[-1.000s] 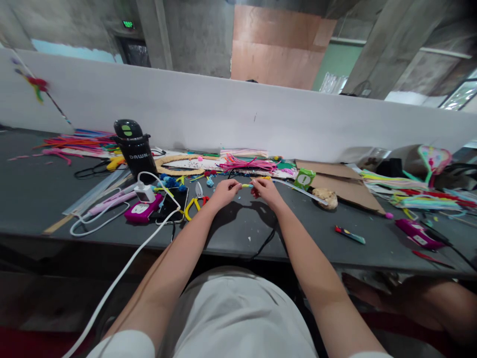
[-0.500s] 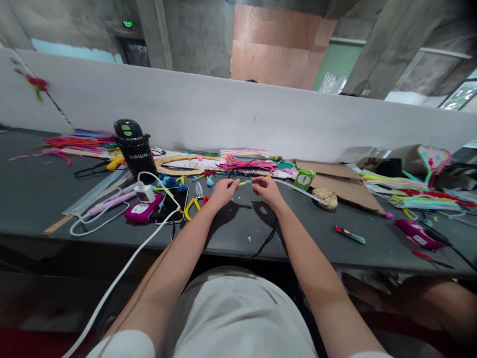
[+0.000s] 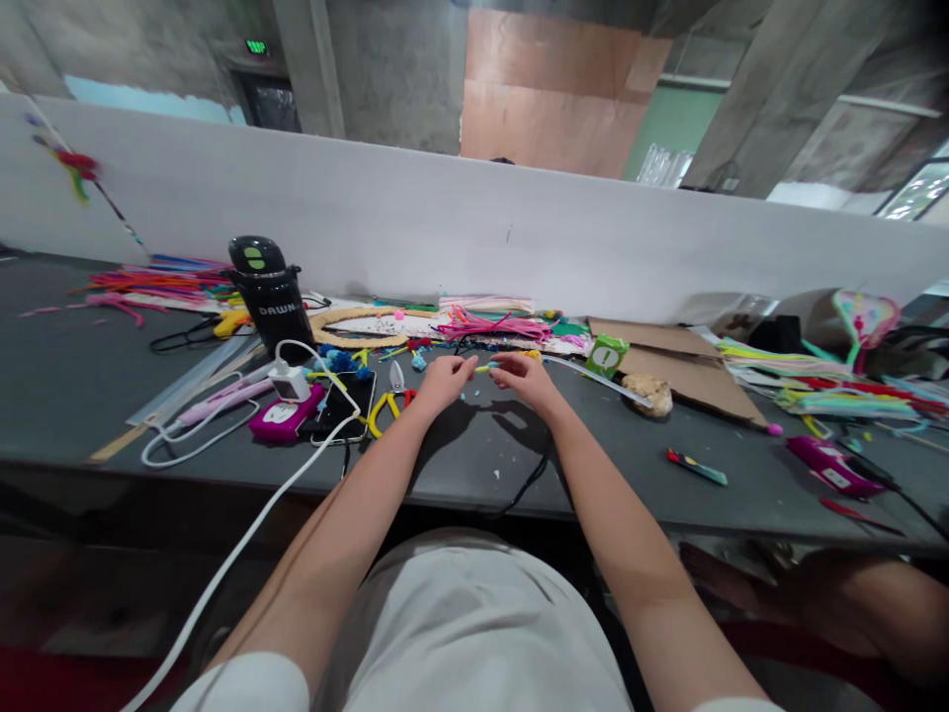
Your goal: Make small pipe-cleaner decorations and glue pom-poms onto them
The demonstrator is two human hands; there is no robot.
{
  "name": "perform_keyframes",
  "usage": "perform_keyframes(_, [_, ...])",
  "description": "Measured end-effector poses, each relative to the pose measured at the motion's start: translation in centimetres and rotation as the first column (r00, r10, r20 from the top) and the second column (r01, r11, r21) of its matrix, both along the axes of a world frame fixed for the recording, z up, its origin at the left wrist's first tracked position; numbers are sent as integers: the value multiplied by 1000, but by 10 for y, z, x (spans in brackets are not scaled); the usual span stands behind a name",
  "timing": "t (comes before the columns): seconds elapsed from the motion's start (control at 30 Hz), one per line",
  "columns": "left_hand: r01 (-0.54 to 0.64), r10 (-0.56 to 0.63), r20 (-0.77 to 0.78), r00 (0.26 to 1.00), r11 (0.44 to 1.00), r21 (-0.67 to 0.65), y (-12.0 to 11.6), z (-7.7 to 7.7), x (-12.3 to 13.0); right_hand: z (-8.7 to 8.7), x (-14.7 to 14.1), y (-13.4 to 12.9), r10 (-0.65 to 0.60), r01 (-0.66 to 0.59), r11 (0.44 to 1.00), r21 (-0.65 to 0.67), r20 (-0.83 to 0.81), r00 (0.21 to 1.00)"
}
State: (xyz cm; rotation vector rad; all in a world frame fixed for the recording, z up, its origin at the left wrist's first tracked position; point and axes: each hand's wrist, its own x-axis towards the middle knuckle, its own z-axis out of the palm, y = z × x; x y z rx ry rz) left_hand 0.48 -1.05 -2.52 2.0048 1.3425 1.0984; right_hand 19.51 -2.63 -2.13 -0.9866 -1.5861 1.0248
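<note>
White partition [image 3: 415, 218] spans the frame behind a dark grey table [image 3: 623, 455]; bare concrete and a wood panel [image 3: 556, 89] above, top centre. Black flask [image 3: 273, 307] upright, left of centre. Yellow-handled pliers [image 3: 386, 407] near the left hand. Centre: small yellow-and-blue piece [image 3: 485, 369] between the hands, above the table. Left hand [image 3: 447, 384]: fingers pinched on its yellow end. Right hand [image 3: 525, 381]: fingers at its blue end; cannot tell whether they are closed on it.

Both forearms reach forward, hands nearly meeting, fingers bent
</note>
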Motion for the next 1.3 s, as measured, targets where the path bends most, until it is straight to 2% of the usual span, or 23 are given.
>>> perform_keyframes(0.27, [36, -36, -7, 999, 999, -23, -2, -1, 0, -8, -1, 5, -23, 15, 996, 91, 91, 996])
perform_keyframes(0.6, [8, -3, 96, 995, 999, -52, 3, -3, -1, 6, -3, -1, -47, 45, 996, -78, -27, 999])
perform_keyframes(0.67, [2, 4, 122, 993, 999, -51, 4, -3, -2, 6, -1, 0, -69, 70, 994, -84, 6, 998])
perform_keyframes(0.73, [-11, 21, 163, 986, 998, -65, 5, -3, -2, 5, 3, 0, -79, 91, 992, -89, 128, 989])
perform_keyframes(0.8, [-20, 42, 215, 976, 994, -103, 7, -4, -3, 5, 10, 0, -71, 103, 991, -83, 319, 945])
perform_keyframes(0.87, [-4, 41, 261, 964, 990, -142, 9, -5, -3, 6, 22, -1, -70, 123, 990, -75, 490, 869])
perform_keyframes(1.0, [33, -5, 275, 961, 994, -101, 10, -5, -2, 10, 53, -3, -83, 236, 961, -147, 658, 749])
perform_keyframes(1.1, [55, -44, 261, 964, 998, -36, 8, -5, -1, 9, 73, 1, -193, 385, 916, -114, 714, 673])
perform_keyframes(1.17, [86, -70, 274, 959, 995, -47, 7, -5, -1, 6, 79, 5, -317, 467, 883, -47, 673, 668])
perform_keyframes(1.23, [120, -91, 289, 953, 989, -86, 6, -5, 0, 0, 78, 10, -397, 507, 862, -5, 615, 681])
perform_keyframes(1.3, [154, -114, 295, 949, 981, -118, 5, -5, 1, -6, 71, 15, -425, 515, 857, 39, 618, 661])
